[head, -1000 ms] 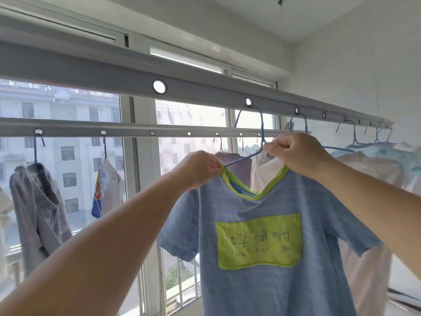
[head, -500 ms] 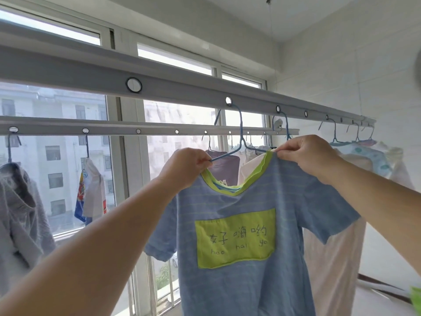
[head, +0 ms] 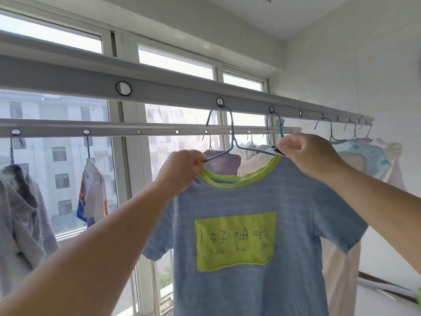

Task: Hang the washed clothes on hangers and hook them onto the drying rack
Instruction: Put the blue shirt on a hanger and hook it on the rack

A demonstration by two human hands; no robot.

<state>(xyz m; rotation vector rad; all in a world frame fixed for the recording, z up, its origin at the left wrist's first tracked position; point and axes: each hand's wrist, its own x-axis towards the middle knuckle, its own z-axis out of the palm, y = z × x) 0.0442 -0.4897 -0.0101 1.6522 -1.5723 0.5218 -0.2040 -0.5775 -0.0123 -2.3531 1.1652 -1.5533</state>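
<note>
A blue striped T-shirt with a lime collar and a lime patch hangs in front of me on a blue wire hanger. The hanger's hook sits in a ringed hole of the near grey rack bar. My left hand pinches the collar and the hanger's left arm. My right hand grips the collar and the hanger's right arm at the shoulder. The hanger's lower part is hidden inside the shirt.
More garments hang to the right on the near bar, among them a pale patterned one and a cream one. On the far bar hang a grey hoodie, a white and blue garment and a mauve top. Windows lie behind.
My hands have spread the collar wider along the hanger's arms, so the shirt's shoulders sit flatter. The hook has stayed in the same hole. My view has drifted slightly.
</note>
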